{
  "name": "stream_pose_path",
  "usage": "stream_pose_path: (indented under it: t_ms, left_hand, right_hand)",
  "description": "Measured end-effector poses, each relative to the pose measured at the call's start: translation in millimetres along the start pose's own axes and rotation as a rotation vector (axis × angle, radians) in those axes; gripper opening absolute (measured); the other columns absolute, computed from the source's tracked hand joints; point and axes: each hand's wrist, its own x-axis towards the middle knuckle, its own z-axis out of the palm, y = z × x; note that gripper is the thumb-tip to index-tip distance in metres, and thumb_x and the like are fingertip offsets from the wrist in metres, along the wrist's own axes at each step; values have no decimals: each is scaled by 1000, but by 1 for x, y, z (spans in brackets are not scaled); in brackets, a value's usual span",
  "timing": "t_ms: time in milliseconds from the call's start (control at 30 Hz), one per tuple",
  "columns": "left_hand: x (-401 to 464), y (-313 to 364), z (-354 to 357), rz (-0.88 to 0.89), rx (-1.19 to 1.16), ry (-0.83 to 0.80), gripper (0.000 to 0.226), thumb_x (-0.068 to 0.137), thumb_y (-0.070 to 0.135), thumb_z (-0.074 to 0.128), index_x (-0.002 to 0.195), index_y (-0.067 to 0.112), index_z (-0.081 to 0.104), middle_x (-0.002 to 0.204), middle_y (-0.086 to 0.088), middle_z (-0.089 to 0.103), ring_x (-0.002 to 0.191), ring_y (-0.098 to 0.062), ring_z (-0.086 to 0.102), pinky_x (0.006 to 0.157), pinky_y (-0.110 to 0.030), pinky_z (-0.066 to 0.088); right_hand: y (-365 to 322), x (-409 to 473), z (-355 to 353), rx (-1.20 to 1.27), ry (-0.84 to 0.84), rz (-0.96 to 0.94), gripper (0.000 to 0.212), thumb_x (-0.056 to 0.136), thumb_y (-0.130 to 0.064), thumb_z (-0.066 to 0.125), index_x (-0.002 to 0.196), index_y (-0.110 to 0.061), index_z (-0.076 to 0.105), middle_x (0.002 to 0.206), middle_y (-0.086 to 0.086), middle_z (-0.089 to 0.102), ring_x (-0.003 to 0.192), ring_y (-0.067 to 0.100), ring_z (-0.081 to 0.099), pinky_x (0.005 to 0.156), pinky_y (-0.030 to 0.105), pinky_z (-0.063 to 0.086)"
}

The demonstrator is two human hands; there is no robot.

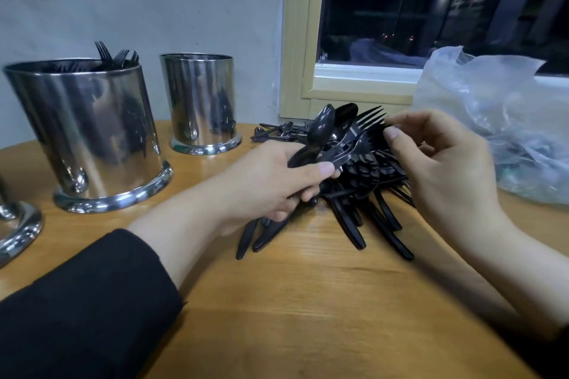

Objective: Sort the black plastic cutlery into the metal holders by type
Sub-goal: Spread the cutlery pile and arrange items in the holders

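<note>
My left hand grips a bunch of black plastic spoons and forks by the handles, heads pointing up and away. My right hand pinches the tines of a black fork in that bunch between thumb and fingers. Below both hands lies a pile of black cutlery on the wooden table. A large metal holder at the left has forks sticking out of its top. A smaller metal holder stands behind it. A third metal holder shows only its base at the left edge.
A crumpled clear plastic bag lies at the right, against the window frame. The grey wall runs behind the holders. The table's curved front edge is near me.
</note>
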Motion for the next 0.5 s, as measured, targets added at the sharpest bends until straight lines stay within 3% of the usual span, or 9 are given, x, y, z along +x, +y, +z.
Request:
stream_pose_path:
  t_ms: [133,233,367,500]
  left_hand:
    - [7,-6,-17,16,-18,279,24,106,33,53,108,18,72,68,4,50,45,-5,37,44,-20,32]
    - [11,-14,-32,42,-75,480,25,107,32,51,107,18,71,68,4,51,45,-5,37,44,-21,33]
    - [13,-20,-37,45,-76,576,25,107,30,51,104,18,73,65,4,53,43,-7,38,44,-22,32]
    - [14,-20,-39,56,-46,608,24,105,32,52,98,22,73,62,5,54,42,-8,41,46,-25,33]
  right_hand:
    - [-1,-1,4,-24,-33,-15,16,95,-33,67,111,-34,65,86,-13,66,76,2,59,69,12,45]
    - [-7,-3,19,-172,-272,-120,7,92,-33,67,98,-33,70,87,-18,66,80,1,59,69,10,41]
    - [-20,0,53,-335,-618,-296,22,91,-43,60,99,-27,73,96,-16,62,93,7,57,85,33,49]
    - [-30,9,86,-464,-755,-301,28,93,-50,54,103,-30,71,99,-15,58,97,12,55,88,44,49]
